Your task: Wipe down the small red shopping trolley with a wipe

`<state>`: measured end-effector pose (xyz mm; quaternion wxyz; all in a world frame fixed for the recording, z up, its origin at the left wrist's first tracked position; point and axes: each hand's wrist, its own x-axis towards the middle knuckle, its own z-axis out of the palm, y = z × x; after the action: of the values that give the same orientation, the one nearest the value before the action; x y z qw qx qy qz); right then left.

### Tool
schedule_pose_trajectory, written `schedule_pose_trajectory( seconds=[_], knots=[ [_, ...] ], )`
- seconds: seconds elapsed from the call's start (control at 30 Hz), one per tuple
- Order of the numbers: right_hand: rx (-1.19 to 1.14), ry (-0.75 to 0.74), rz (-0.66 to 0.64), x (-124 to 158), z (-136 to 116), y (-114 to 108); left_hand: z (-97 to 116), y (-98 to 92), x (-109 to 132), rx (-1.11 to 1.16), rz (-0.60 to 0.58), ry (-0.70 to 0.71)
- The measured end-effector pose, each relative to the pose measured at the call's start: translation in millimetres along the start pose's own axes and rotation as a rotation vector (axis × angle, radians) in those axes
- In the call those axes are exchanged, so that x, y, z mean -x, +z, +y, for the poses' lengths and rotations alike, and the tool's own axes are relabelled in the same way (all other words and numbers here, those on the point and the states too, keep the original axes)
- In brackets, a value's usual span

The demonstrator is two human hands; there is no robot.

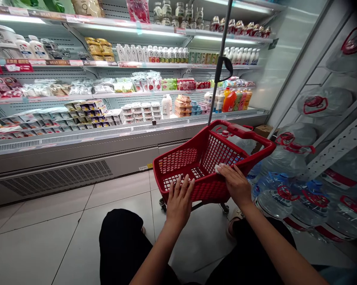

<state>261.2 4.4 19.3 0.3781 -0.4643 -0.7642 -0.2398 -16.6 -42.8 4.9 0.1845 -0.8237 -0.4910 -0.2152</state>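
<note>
A small red shopping cart (178,152) with a latticed plastic basket stands on the floor in front of me. My left hand (180,202) lies against the basket's near side, its fingers stretched over the rim. My right hand (235,184) is at the same rim farther right, fingers bent over it, with a crumpled white tissue or cloth (218,168) showing at the fingertips. Its fingers seem to press this white piece on the red plastic. Through the lattice, the bottom of the basket is visible. A tall grey pole (221,51) with a black handle rises behind the cart.
An open dairy cooler (130,144) with several stocked shelves runs along the far side. Large water bottles (275,202) with red handles stand close on the right, and more fill the rack above. My knees (121,237) flank the cart on the tiled floor (59,229).
</note>
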Motion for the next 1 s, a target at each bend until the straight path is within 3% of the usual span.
schedule_pose_trajectory(
  seconds=[0.13, 0.23, 0.37, 0.47, 0.53, 0.6, 0.7, 0.8, 1.0],
  knots=[
    [-0.057, -0.026, -0.017, 0, -37, 18, 10, 1.6, 3, 0.008, -0.014, -0.028],
    [-0.08, -0.07, -0.064, -2, -54, 18, 15, 0.9, 1, -0.001, -0.021, -0.005],
    [-0.065, -0.13, -0.131, -3, -25, -2, 5, -2.7, 6, -0.015, -0.017, 0.052],
    [0.006, -0.048, -0.062, 0, 11, -16, 0, -2.9, 11, -0.019, -0.011, 0.058],
    [0.038, 0.003, -0.007, 3, 19, -17, 2, -1.8, 13, -0.023, -0.006, 0.039],
    [0.027, 0.009, 0.0, 6, 7, -11, 6, -0.9, 13, -0.025, -0.007, 0.016],
    [-0.04, -0.028, -0.043, 9, -30, 5, 9, -1.3, 11, -0.014, -0.021, 0.009],
    [-0.088, -0.077, -0.073, 10, -53, 15, -4, -3.4, 12, 0.018, -0.017, 0.022],
    [-0.13, -0.136, -0.06, 5, -28, 31, -44, -4.9, 23, 0.069, 0.002, -0.064]
  ],
)
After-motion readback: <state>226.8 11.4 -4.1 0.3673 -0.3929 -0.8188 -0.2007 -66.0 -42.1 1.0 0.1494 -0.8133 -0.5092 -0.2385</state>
